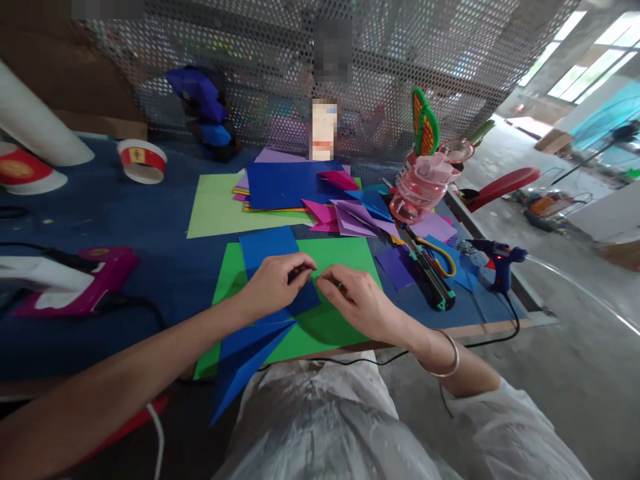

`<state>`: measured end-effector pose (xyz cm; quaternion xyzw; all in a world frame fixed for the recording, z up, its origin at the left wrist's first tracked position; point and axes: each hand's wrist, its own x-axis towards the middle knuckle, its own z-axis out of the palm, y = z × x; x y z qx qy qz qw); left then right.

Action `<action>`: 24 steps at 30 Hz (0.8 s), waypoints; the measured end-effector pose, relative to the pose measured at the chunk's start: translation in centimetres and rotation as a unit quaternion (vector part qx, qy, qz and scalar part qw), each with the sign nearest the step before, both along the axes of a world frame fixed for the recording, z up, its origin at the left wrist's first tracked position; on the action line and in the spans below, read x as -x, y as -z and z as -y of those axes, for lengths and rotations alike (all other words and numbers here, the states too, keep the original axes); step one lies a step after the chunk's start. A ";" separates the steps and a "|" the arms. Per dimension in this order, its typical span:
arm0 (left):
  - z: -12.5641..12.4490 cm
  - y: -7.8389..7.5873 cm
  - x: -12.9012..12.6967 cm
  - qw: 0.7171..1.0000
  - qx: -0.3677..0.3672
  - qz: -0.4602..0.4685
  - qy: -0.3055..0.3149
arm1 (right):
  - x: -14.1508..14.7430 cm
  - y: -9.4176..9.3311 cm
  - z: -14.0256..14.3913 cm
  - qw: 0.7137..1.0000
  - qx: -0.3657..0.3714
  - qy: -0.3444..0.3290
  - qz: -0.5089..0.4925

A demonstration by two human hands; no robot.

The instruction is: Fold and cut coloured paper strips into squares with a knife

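Note:
My left hand (280, 283) hovers over a flat blue paper strip (267, 245), thumb and fingertips drawn together in a pinch. Close by on its right, my right hand (357, 300) is curled the same way, its fingertips almost meeting those of the left. Whatever either pinch holds is too small or hidden to make out. Beneath both lies a bright green sheet of paper (295, 348). A folded blue paper piece (245, 360) rests at the front, its point hanging over the table edge.
Behind lie stacked coloured sheets (280, 187) and folded pink and purple pieces (353, 219). To the right are a utility knife (430, 277), yellow-handled scissors (445, 257), a pink jar (417, 190) and a glue gun (500, 260). Leftward sit a magenta power strip (115, 263) and a paper cup (143, 161).

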<state>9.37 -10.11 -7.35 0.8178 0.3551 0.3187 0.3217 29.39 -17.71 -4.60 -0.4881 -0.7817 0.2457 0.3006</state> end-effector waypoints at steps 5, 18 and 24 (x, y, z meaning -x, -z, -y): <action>-0.9 0.4 0.2 0.999 -0.005 -0.011 -0.040 | 2.5 1.9 2.4 0.962 -0.222 -0.089 0.135; -2.6 0.1 1.1 0.996 0.058 0.065 -0.022 | 3.8 3.4 3.9 0.924 -0.290 -0.157 0.193; -2.8 0.3 1.3 0.993 0.075 0.079 -0.045 | 6.0 5.1 3.9 0.914 -0.266 -0.202 0.228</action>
